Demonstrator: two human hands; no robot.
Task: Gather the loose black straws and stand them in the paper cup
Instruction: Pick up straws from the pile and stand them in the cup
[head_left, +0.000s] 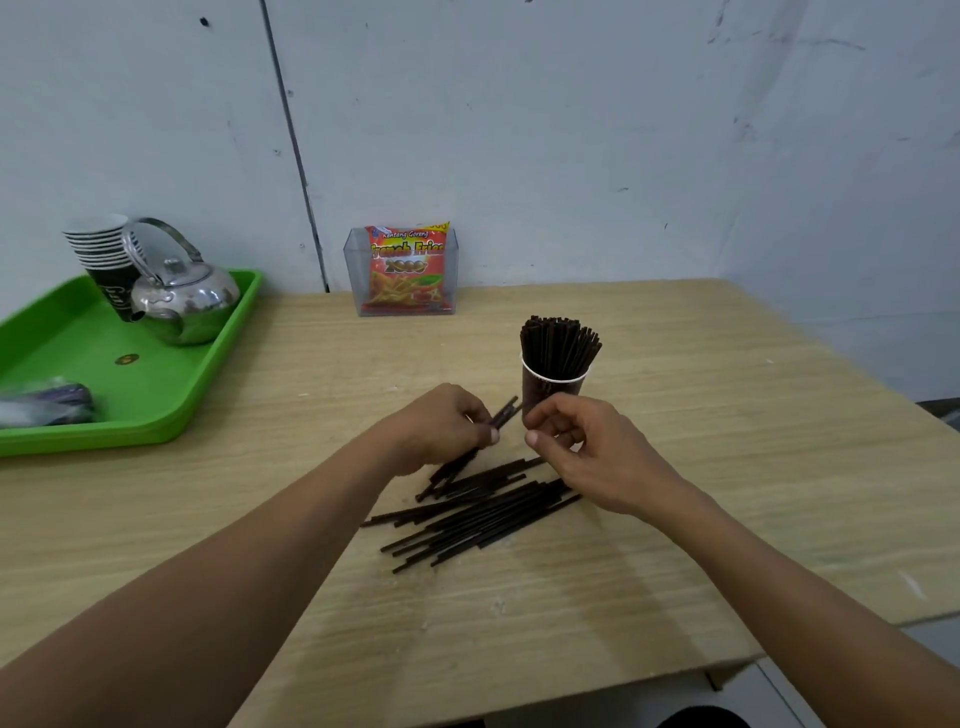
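A dark paper cup (540, 392) with a white rim stands mid-table, packed with upright black straws (558, 345). In front of it several loose black straws (478, 514) lie in a slanted pile on the wooden table (727, 441). My left hand (441, 428) hovers over the pile's far end and grips a few straws, whose tips stick out toward the cup. Just in front of the cup's base is my right hand (576, 441), its fingers curled with thumb and forefinger close together; no straw shows in it.
A green tray (156, 374) at the left holds a steel kettle (182, 301), a stack of paper cups (104, 260) and a wrapped bundle (47, 402). A clear box with a snack packet (405, 270) stands against the wall. The table's edge runs close on the right.
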